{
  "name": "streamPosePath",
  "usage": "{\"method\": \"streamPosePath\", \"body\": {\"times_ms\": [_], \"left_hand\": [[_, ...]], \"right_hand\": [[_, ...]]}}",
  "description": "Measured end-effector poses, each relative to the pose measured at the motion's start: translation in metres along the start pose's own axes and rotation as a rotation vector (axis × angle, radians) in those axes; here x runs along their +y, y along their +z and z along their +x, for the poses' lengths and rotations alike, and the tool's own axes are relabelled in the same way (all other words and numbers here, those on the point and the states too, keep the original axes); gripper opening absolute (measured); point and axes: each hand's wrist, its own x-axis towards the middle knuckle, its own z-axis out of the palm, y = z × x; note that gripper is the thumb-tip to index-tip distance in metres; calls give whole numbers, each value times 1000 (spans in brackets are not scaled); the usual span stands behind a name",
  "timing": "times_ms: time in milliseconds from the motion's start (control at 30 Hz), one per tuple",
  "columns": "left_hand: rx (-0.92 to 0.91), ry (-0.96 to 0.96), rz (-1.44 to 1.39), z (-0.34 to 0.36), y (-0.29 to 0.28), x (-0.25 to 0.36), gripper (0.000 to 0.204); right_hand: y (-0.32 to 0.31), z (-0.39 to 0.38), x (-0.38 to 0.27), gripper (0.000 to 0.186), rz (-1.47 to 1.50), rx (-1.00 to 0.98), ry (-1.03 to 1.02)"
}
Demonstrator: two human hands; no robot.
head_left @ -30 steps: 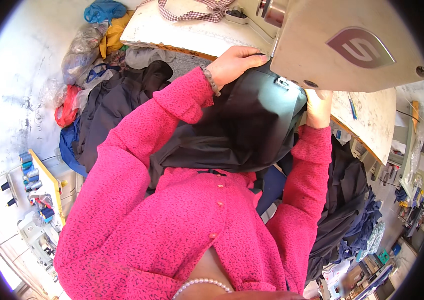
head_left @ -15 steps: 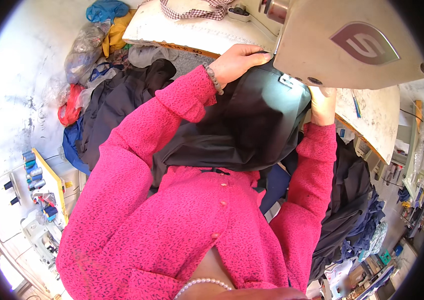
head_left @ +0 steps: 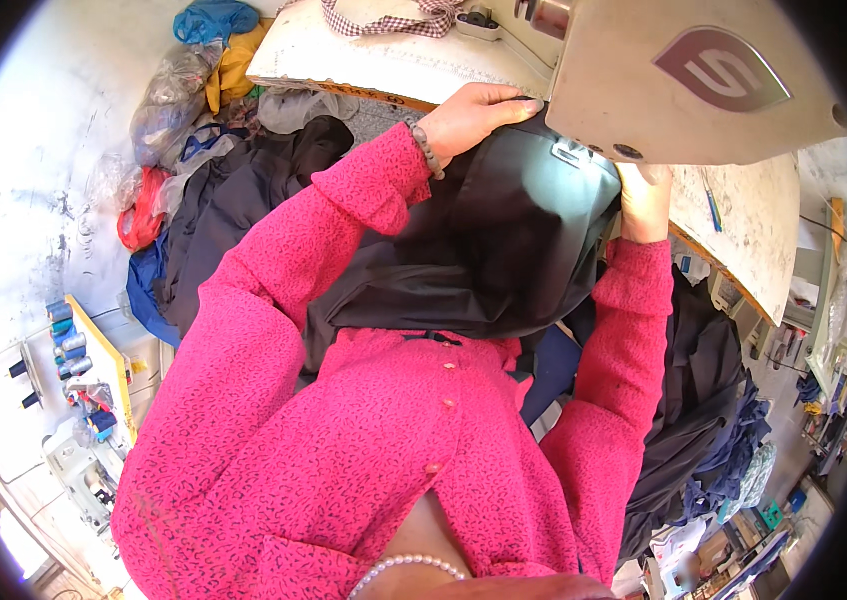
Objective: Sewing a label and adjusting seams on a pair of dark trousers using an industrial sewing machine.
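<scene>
A large piece of black cloth (head_left: 484, 225) drapes from the sewing machine's head (head_left: 634, 85) down over my lap. At the cloth's upper left edge, my left hand (head_left: 469, 125) is closed, pinching the edge between thumb and fingers. My right hand (head_left: 646, 205) rests against the cloth's right side, just below the machine head. Its fingers are hidden behind the head, so their grip cannot be made out. A bright lamp glow lights the cloth around a pale metal part (head_left: 572, 153) under the head.
The white worktable (head_left: 384, 60) carries a checked fabric strip (head_left: 394, 22) and a blue pen-like tool (head_left: 714, 210). Dark cloth piles lie left (head_left: 234, 215) and right (head_left: 689, 420). Plastic bags (head_left: 169, 110) lean on the left wall. Thread spools (head_left: 69, 340) stand lower left.
The view has shifted slightly, with the machine head sitting a little higher in it. Both hands stay at the same places on the cloth.
</scene>
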Motion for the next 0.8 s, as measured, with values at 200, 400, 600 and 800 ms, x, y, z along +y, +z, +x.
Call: {"method": "streamPosePath", "body": {"times_ms": [200,400,600,800], "left_hand": [[-43,-22,0,1,-5,-2,31],[14,30,11,-2,-6,-7,30],[-26,46,10,-2,-6,-6,29],[-55,57,99,0,-16,-11,26]], "right_hand": [[0,1,4,36,15,19,-7],[0,2,5,25,-83,7,-111],[0,2,4,23,-63,-11,-109],[2,5,5,26,-46,-19,-125]]}}
